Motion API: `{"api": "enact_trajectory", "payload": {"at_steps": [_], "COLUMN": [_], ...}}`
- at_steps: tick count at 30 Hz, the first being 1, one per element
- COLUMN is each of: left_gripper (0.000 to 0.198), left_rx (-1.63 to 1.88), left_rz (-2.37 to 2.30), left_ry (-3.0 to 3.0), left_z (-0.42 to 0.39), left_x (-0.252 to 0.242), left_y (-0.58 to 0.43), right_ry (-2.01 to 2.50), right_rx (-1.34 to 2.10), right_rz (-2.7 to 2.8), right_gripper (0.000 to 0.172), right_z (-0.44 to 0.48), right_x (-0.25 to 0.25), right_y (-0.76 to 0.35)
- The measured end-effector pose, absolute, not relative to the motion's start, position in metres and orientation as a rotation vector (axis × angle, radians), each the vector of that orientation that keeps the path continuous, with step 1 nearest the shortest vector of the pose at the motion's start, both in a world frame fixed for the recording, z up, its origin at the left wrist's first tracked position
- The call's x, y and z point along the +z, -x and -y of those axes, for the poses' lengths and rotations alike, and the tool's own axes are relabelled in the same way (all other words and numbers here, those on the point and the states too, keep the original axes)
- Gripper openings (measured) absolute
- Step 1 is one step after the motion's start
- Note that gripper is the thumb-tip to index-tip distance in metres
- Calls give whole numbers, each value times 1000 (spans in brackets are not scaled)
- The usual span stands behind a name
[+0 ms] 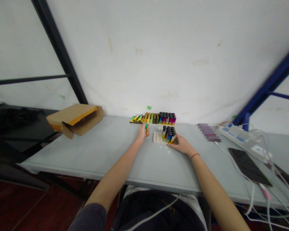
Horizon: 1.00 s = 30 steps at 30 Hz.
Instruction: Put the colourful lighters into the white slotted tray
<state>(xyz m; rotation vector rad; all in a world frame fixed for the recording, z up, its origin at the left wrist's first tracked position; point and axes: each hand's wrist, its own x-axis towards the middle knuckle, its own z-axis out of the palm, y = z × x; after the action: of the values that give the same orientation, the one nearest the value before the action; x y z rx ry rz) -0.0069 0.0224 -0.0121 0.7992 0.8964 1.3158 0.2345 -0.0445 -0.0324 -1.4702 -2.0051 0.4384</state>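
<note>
My left hand pinches a slim green lighter upright, just beside a white plastic tray on the gray tabletop. My right hand, open and gripping nothing, rests at the tray's front edge, next to a block of multicolored lighters standing upright in the tray. A long row of lighters lines the far edge. A cardboard box sits to the left; a power strip and a dark phone lie to the right among white cables.
</note>
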Motion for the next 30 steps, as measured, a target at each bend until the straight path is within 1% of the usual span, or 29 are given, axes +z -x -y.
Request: {"api": "enact_trajectory", "payload": {"at_steps": [4, 6, 8, 12, 18, 23, 30], "left_gripper": [53, 55, 51, 38, 24, 25, 31], "left_rx": [1238, 1223, 1219, 1246, 1384, 1423, 1321], "left_rz": [-980, -1020, -1053, -1095, -1121, -1135, -1128], "left_ry": [-750, -735, -731, -705, -723, -742, -713], "left_z": [-21, -21, -21, -20, -18, -17, -15], "left_x": [-12, -12, -12, -10, -12, -13, -8], "left_y": [5, 4, 3, 1, -2, -2, -1], "right_ry": [1450, 1455, 1466, 1474, 1477, 1456, 1476], "right_rx": [425, 430, 438, 440, 430, 452, 445], "right_rz": [1995, 1992, 1996, 1999, 1998, 2007, 1996], "right_gripper": [53, 54, 54, 53, 52, 52, 54], "right_z": [44, 44, 45, 45, 46, 45, 43], "right_x": [-33, -33, -32, -31, -30, -31, -36], "right_y": [-234, -234, -234, -234, -234, -234, -236]}}
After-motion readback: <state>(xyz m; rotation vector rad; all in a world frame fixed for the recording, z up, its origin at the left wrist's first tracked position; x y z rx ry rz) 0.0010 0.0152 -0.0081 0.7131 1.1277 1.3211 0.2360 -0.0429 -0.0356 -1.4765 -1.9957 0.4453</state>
